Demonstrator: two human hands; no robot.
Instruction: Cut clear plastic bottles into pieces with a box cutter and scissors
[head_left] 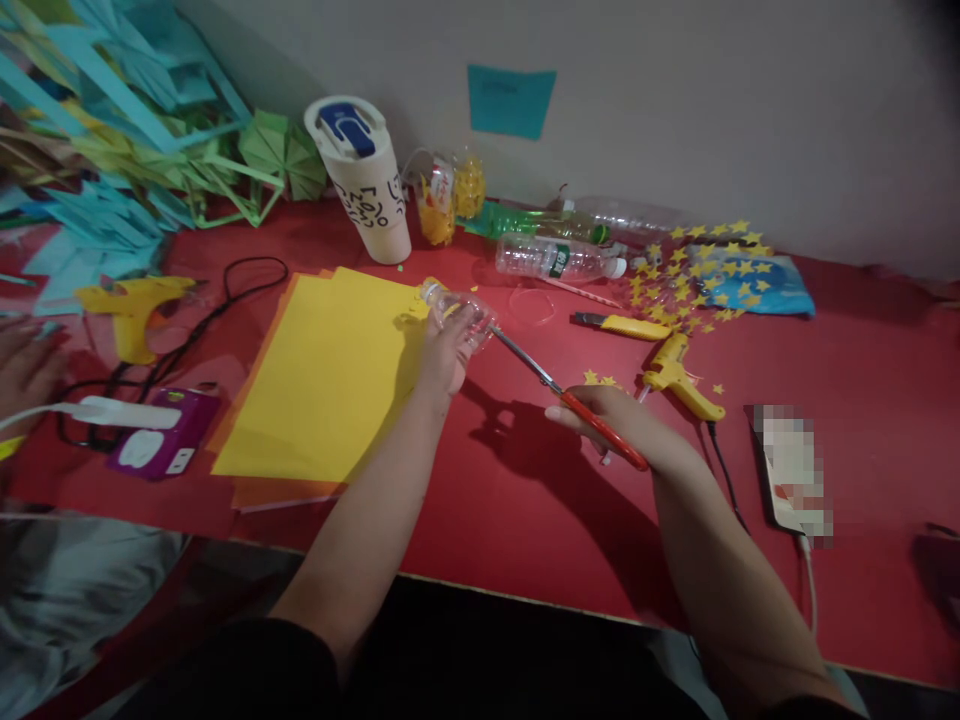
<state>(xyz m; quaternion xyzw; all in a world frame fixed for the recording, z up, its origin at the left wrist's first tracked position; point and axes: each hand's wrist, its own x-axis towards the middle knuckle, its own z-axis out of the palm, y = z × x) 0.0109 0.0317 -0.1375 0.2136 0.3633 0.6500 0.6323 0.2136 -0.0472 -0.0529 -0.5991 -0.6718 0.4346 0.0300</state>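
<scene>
My left hand (448,345) is closed around a small clear plastic bottle piece (480,318), whose white cap points up and to the left. In my right hand (611,420) are red-handled scissors (604,428), gripped by the handles. Their metal blades reach up and left to the edge of the clear plastic; I cannot tell whether the blades are apart. Under my left forearm lies a stack of yellow paper (322,370) with orange sheets beneath. Just beyond my right hand are a yellow utility knife (634,327) and a yellow glue gun (682,378).
Along the wall stand a white tumbler (371,190) and a clear bottle (559,260); yellow paper stars (690,280) lie nearby. A phone (795,470) charges at right. To the left are another glue gun (135,310), a purple power adapter (165,430) and another person's hand (26,365).
</scene>
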